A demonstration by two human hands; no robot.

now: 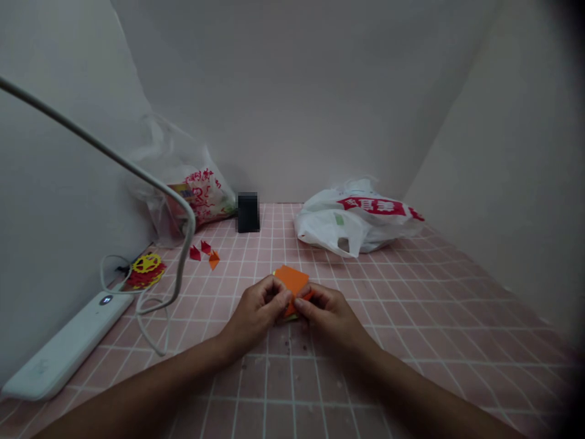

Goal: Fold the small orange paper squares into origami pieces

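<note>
Between my hands, at the middle of the pink checked surface, is a piece of orange paper [294,278]. My left hand [262,305] pinches its left side between thumb and fingers. From the right, my right hand [326,308] pinches the paper near its lower right, the thumb close to the other thumb. Some orange shows behind the right fingers, and a bit of yellow-green peeks out at the paper's edges. The fingertips hide the exact fold there. Farther left lie two small red folded paper pieces [195,253] and an orange folded paper piece [214,260].
A white plastic bag [356,222] lies at the back right; a filled clear bag [201,195] stands back left, beside a dark box [248,213]. Left are red and yellow cut-out discs [147,268], a long white device [68,344] and a white cable [114,157] arching overhead.
</note>
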